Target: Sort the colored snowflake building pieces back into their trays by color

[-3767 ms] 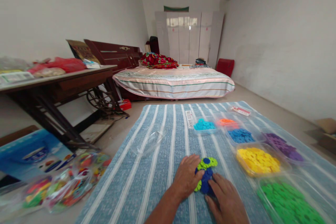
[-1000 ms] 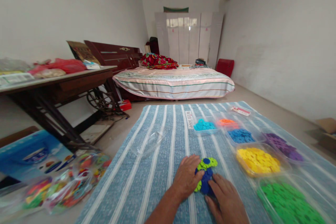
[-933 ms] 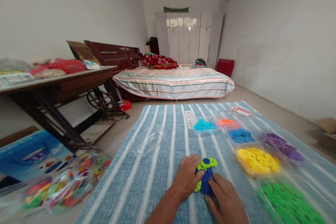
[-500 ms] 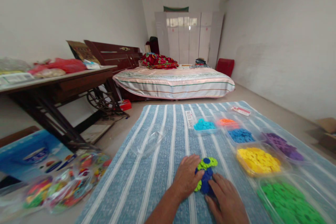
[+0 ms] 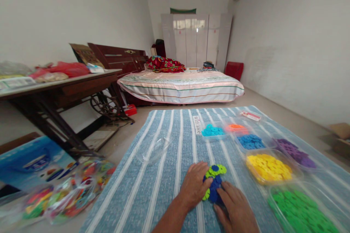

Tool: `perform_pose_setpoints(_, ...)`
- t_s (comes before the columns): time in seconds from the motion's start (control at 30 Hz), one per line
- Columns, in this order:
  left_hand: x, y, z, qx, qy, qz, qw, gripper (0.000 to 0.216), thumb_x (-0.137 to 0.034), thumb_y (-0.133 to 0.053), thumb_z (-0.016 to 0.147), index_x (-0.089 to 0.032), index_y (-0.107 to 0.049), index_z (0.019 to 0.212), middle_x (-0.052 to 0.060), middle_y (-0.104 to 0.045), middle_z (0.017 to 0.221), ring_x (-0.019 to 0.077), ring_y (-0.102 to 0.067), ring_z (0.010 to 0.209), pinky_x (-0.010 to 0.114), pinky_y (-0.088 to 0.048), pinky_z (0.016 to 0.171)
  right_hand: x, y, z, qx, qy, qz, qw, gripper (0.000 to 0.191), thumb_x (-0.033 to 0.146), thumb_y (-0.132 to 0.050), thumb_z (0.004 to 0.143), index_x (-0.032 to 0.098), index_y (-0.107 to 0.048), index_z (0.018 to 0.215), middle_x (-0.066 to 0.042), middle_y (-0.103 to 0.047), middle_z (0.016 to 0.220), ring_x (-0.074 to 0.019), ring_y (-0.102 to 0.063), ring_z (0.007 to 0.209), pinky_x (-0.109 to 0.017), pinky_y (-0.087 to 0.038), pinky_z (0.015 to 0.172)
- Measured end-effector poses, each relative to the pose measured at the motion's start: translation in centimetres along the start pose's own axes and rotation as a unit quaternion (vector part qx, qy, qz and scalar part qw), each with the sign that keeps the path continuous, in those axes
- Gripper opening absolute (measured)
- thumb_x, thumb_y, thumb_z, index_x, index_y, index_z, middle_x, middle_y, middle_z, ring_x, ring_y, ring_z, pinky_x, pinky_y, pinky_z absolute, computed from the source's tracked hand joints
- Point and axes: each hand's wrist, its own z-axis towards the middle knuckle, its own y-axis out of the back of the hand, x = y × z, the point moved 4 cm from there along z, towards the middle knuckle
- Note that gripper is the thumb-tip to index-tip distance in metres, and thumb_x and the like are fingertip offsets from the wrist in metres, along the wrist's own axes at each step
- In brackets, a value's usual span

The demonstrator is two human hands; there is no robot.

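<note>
Lime and navy discs (image 5: 215,185) lie on the counter (image 5: 153,196), between its left and right edges; the left hand (image 5: 193,182) covers their left side, the right hand (image 5: 237,206) rests against their right; whether the fingers (image 5: 227,191) clamp them, I cannot tell

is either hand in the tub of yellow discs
No, the left hand and right hand are both at the lime and navy discs on the striped cloth, clear of the yellow discs.
</note>
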Motion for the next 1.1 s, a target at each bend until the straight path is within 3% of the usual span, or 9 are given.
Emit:
perform_pose_setpoints(0.7, -0.04, -0.02, -0.04, -0.012, -0.001, -0.003, 1.000, 0.042, -0.032, -0.050, 0.086, -0.021, -0.051, 0.126, 0.007, -0.051, 0.134, 0.0224, -0.040, 0.129, 0.049, -0.025, 0.111, -0.56, -0.57, -0.51, 0.004, 0.050, -0.023, 0.998, 0.037, 0.038, -0.059, 0.079, 0.018, -0.059, 0.110, -0.012, -0.064, 0.111, -0.0261, -0.063, 0.097, -0.037, -0.053, 0.075)
perform_pose_setpoints(1.1, -0.06, 0.00, -0.12, -0.016, -0.003, -0.003, 1.000, 0.041, -0.032, -0.050, 0.086, -0.022, -0.051, 0.126, 0.007, -0.052, 0.134, 0.0227, -0.041, 0.128, 0.049, -0.026, 0.111, -0.68, -0.82, -0.73, 0.014, 0.044, -0.017, 0.999, 0.036, 0.038, -0.057, 0.081, 0.020, -0.059, 0.112, -0.011, -0.064, 0.113, -0.0257, -0.062, 0.099, -0.037, -0.053, 0.077)
